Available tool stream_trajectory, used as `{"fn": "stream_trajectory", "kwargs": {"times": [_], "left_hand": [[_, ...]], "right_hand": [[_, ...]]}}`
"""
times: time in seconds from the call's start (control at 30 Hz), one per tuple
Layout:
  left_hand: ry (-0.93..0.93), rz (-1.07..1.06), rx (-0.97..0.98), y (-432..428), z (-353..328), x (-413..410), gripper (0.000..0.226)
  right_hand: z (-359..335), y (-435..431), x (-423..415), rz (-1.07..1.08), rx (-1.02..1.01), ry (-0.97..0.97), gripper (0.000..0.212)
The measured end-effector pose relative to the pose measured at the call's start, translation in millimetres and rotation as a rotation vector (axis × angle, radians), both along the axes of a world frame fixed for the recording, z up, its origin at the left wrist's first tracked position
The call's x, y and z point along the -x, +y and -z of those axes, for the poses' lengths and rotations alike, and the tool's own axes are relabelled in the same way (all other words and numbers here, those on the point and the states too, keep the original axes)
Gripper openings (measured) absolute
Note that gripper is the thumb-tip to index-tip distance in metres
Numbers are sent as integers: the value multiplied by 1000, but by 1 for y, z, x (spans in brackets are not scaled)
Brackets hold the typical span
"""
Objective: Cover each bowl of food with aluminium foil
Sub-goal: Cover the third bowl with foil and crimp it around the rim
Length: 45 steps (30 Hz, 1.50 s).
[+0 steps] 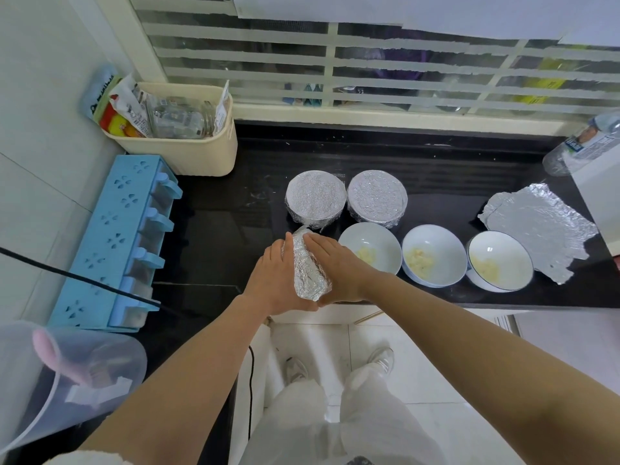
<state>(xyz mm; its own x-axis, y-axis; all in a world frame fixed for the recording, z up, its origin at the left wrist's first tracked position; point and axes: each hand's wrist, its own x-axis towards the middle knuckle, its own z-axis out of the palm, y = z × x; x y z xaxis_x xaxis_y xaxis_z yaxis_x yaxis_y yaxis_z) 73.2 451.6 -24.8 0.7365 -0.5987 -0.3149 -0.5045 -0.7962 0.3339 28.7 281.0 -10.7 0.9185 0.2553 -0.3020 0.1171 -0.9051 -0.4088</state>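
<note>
bare forearms (188,364); loose white trousers (335,431); pale grey-white sneakers (380,360) on both feet.

Black counter (419,156) under barred window (369,62); white-tiled floor (436,364).

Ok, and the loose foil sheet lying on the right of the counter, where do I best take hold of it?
Pinch the foil sheet at its left edge, coming in from the left. It lies flat on the black counter, but that edge looks crumpled and slightly curled up, so fingers can probably get under it there.
</note>
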Motion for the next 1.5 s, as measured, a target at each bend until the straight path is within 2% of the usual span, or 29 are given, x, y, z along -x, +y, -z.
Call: {"fn": "stream_trajectory", "kwargs": {"times": [0.67,1.1,1.23,1.5], "left_hand": [[-32,63,46,-37,2,-1,153],[-19,132,-5,-51,-2,-2,150],[-39,138,-44,-52,-2,-2,151],[-46,171,-91,-47,-5,-2,151]], "right_hand": [[10,-39,9,51,2,-33,132],[10,-56,20,39,-18,-81,123],[11,-60,25,20,54,-123,119],[12,-57,26,105,127,-83,126]]}}
